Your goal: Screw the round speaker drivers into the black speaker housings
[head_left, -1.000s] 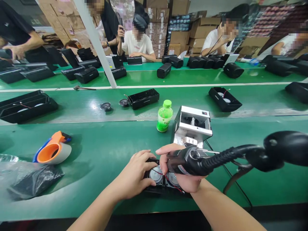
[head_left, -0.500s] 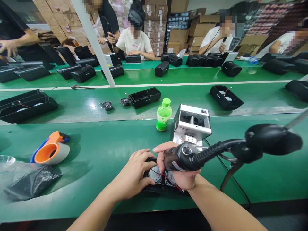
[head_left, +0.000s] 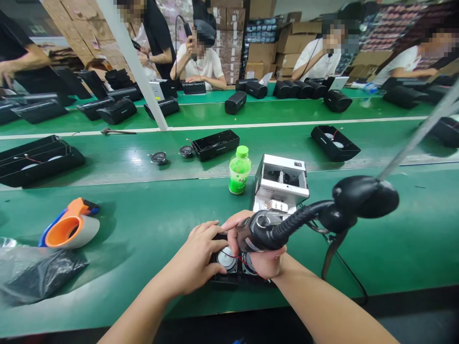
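Note:
In front of me lies a black speaker housing (head_left: 229, 278) with two round silver-backed speaker drivers (head_left: 225, 260) and thin red wires in it. My left hand (head_left: 197, 258) grips its left side, with the thumb beside the left driver and the fingers along the far edge. A black electric screwdriver (head_left: 253, 232) is wrapped in my right hand (head_left: 267, 264), held over the housing. Its tip and the right part of the housing are hidden behind that hand. Beyond it stands a white screw feeder (head_left: 281, 193), with a green-capped bottle (head_left: 240, 172) to its left.
A thick black cable (head_left: 294, 224) runs from the screwdriver to a black hanging holder (head_left: 366, 196). Left are an orange tape dispenser (head_left: 64, 231) and a plastic bag (head_left: 43, 274). Another housing (head_left: 217, 145) and two loose drivers (head_left: 158, 157) lie farther back. Several co-workers sit or stand across.
My view has shifted slightly. The screwdriver's cable and hanging holder have swung left, while both hands keep their grip. Across the table, a co-worker has raised a hand with a dark tool.

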A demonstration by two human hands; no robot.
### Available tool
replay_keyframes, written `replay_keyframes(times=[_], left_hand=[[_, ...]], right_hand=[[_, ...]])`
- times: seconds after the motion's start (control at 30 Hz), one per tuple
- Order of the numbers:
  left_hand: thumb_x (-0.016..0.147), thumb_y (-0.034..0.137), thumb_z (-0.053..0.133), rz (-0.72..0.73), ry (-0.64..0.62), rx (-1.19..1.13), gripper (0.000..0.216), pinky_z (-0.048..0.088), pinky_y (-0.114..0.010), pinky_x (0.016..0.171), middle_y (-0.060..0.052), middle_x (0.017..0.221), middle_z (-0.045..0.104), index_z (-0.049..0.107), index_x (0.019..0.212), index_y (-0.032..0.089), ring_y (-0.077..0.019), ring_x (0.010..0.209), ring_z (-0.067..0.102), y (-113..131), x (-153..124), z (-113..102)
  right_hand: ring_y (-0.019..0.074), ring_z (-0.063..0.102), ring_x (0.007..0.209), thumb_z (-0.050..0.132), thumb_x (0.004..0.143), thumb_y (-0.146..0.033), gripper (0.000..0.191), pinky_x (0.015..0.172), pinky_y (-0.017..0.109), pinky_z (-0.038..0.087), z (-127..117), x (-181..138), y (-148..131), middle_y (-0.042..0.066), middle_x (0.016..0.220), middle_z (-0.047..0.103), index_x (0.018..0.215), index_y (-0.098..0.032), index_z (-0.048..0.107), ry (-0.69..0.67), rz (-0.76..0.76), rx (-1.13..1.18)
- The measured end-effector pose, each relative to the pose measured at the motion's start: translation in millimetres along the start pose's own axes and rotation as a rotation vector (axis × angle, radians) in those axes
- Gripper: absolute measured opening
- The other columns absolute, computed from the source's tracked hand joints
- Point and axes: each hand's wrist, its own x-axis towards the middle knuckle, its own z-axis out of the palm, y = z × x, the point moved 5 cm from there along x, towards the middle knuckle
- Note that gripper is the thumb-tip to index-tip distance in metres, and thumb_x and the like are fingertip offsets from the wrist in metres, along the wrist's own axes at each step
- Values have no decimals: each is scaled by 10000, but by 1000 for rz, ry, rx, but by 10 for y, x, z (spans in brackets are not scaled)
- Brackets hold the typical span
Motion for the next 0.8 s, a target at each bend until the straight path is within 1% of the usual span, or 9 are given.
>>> replay_keyframes(times=[0.17, 0.23, 0.37, 0.47, 0.6, 0.7, 0.8], left_hand=[[824, 157, 933, -22, -7, 50, 399, 407, -650, 1263, -62, 1479, 672, 795, 1169, 304, -418, 1517, 480, 28, 17, -16], [834, 174, 930, -24, -17, 61, 390, 419, -644, 1257, -65, 1453, 679, 792, 1177, 296, -411, 1503, 492, 47, 25, -25], [857, 215, 916, -32, -24, 88, 330, 409, -639, 1271, -83, 1454, 658, 785, 1155, 269, -406, 1527, 465, 81, 30, -40], [853, 213, 913, -27, -33, 97, 346, 402, -635, 1276, -90, 1435, 653, 783, 1168, 269, -400, 1522, 472, 108, 31, -45], [844, 215, 919, -29, -37, 89, 331, 431, -624, 1253, -84, 1368, 672, 779, 1140, 265, -395, 1498, 497, 113, 38, -46], [844, 215, 917, -34, -36, 95, 380, 405, -642, 1278, -84, 1428, 657, 786, 1195, 278, -404, 1532, 472, 91, 32, -35], [845, 207, 912, -48, -43, 108, 460, 366, -653, 1312, -93, 1483, 641, 778, 1280, 278, -412, 1573, 434, 68, 12, -18]], right_hand=[[107, 493, 513, 524, 856, -1006, 871, 470, 246, 340, 56, 48, -47, -34, 684, 593, 1079, -182, 699, -14, -9, -7], [115, 485, 503, 503, 860, -1011, 880, 476, 257, 355, 46, 65, -57, -38, 660, 584, 1092, -183, 691, -12, -11, -17], [153, 502, 510, 420, 877, -1021, 925, 485, 303, 378, -39, 65, -47, -15, 644, 587, 1140, -174, 682, 48, -37, -35], [153, 515, 517, 437, 911, -983, 894, 503, 311, 399, -64, 55, -58, 0, 658, 626, 1168, -167, 694, 68, -49, -39], [149, 508, 488, 483, 886, -989, 911, 502, 311, 429, -28, 57, -117, -4, 630, 642, 1187, -163, 722, 71, -57, -34], [149, 519, 482, 507, 857, -1005, 939, 489, 304, 432, -33, 62, -154, -9, 629, 637, 1211, -166, 732, 117, -59, -33], [150, 550, 506, 477, 871, -1004, 933, 498, 301, 446, -105, 64, -170, -7, 677, 650, 1235, -180, 719, 207, -52, -36]])
